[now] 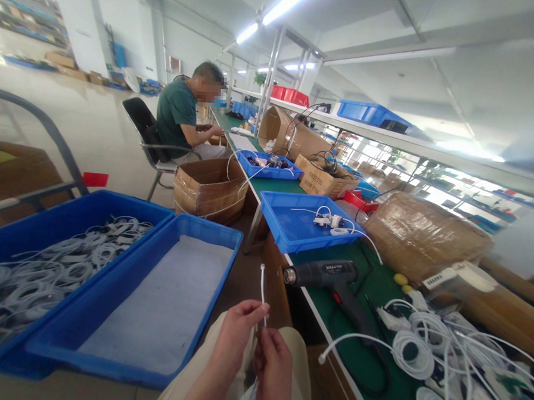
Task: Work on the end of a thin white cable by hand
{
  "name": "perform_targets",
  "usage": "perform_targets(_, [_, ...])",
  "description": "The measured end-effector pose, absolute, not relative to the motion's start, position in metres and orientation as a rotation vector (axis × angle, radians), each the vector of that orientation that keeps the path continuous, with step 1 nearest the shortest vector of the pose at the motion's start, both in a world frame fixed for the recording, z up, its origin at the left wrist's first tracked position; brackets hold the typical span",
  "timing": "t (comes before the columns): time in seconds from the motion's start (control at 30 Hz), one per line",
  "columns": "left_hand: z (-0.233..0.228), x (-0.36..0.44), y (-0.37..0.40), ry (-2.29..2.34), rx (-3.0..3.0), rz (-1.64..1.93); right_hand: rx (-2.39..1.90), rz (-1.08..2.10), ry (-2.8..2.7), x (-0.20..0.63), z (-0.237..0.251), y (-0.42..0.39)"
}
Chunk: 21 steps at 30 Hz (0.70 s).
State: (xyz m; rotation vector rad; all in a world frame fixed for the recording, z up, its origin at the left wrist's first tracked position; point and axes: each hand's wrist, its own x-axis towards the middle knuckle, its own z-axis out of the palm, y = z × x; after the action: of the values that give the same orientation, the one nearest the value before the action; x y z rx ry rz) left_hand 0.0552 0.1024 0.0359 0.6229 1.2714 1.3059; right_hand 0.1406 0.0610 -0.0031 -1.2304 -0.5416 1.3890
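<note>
My left hand pinches a thin white cable whose small connector end points up, away from me. Just below it, my right hand is closed on the same cable, over my lap. The lower part of the cable runs down behind my fingers, where a white bundle shows only partly. To the right, a black heat gun lies on the green bench, its metal nozzle facing left. Beyond the heat gun, several coiled white cables with white plug housings are heaped on the bench.
At left stand a blue bin of coiled cables and a blue tray lined with white sheet. A shallow blue tray sits on the bench edge. Further off are a cardboard box and a seated co-worker.
</note>
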Motion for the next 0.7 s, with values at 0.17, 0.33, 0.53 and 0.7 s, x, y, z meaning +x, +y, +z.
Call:
perform_targets(0.17, [0.0342, 0.0523, 0.1009, 1.261, 0.620, 1.287, -1.248, 1.432, -0.539, 0.1424, 0.0007, 0.0598])
perform_targets(0.33, [0.0372, 0.0507, 0.0985, 1.263, 0.610, 1.277, -1.267, 1.429, -0.561, 0.1435, 0.0004, 0.0595])
perform_targets(0.53, [0.0424, 0.0495, 0.0973, 1.238, 0.578, 1.257, -1.266, 1.466, -0.578, 0.1446, 0.0015, 0.0596])
perform_targets(0.7, [0.0382, 0.0481, 0.0964, 1.219, 0.553, 1.233, -1.267, 1.450, -0.587, 0.1455, -0.0017, 0.0581])
